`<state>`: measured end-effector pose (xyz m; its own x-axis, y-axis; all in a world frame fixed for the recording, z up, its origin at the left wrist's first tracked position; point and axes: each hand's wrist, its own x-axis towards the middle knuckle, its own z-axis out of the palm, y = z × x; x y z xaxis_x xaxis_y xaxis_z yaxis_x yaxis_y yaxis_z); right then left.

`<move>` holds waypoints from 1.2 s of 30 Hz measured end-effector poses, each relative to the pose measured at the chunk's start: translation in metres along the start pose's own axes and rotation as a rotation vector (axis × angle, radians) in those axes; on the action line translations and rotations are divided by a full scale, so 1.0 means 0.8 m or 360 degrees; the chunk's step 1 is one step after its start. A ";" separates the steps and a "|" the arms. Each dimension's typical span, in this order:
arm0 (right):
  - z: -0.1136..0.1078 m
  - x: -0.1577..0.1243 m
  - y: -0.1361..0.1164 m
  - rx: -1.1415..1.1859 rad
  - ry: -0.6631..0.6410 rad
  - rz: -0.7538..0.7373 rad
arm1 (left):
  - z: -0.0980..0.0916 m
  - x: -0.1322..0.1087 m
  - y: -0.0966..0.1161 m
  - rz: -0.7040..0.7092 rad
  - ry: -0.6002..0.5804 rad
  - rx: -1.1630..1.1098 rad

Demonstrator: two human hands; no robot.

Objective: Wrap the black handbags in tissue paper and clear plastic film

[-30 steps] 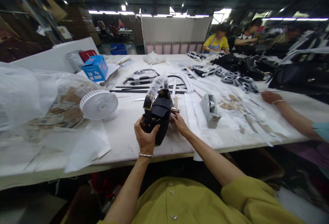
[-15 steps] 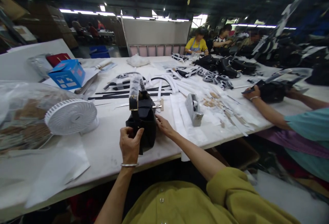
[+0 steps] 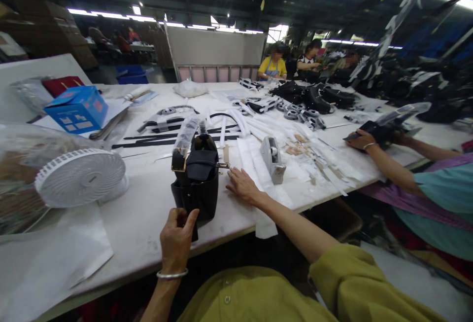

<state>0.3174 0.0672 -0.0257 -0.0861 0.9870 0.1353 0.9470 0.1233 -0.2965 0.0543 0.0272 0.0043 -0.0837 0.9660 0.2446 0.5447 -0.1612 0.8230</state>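
A black handbag (image 3: pixel 199 191) stands upright on the white table in front of me, its handle (image 3: pixel 185 137) wrapped in clear film and raised, with a gold buckle at its base. My left hand (image 3: pixel 178 238), with a silver bangle at the wrist, pinches a dark strap end at the bag's near lower side. My right hand (image 3: pixel 242 185) rests on the tabletop just right of the bag, fingers stretched out and apart from it. By those fingers, a small metal-ended tab (image 3: pixel 223 165) sticks out from the bag's side.
A grey tape dispenser (image 3: pixel 272 160) stands to the right, beside white strips and paper scraps. On the left are a white fan (image 3: pixel 83 176) and a blue box (image 3: pixel 77 109). Black straps (image 3: pixel 148 142) lie behind the bag. At right, a co-worker's hands (image 3: pixel 364 140) hold another black bag.
My right hand has come away from the bag's side onto the table and spread out. My left hand has shifted lower and nearer me. The bag's top now shows more.
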 end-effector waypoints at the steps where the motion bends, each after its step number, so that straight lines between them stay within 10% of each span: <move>1: -0.001 0.012 0.005 -0.0063 0.0048 0.0097 | 0.000 -0.001 -0.002 0.0005 -0.0033 0.0009; 5: 0.000 0.045 0.025 -0.0131 -0.0061 0.0343 | 0.002 -0.003 0.001 -0.0023 -0.0135 -0.0023; 11: -0.008 0.022 0.033 0.0034 0.0055 0.0079 | 0.016 -0.007 0.011 -0.0125 -0.0279 -0.0185; 15: -0.042 -0.043 0.053 0.0340 0.0645 -0.0006 | 0.020 -0.009 0.005 -0.0113 -0.0341 -0.0269; 20: -0.093 -0.117 0.143 0.0343 0.1500 0.0769 | 0.023 -0.012 -0.009 -0.0107 -0.0350 -0.0355; 26: -0.103 -0.096 0.232 0.0334 0.1018 0.0903 | 0.025 -0.015 -0.012 -0.0187 -0.0356 -0.0351; 36: -0.110 -0.050 0.250 0.0519 0.0974 0.1171 | 0.011 -0.025 -0.018 -0.0162 -0.0409 -0.0246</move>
<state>0.5371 0.0431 -0.0075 0.7456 0.6180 0.2492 0.5620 -0.3824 -0.7334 0.0557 0.0118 -0.0170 0.0930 0.9950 0.0356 0.4094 -0.0708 0.9096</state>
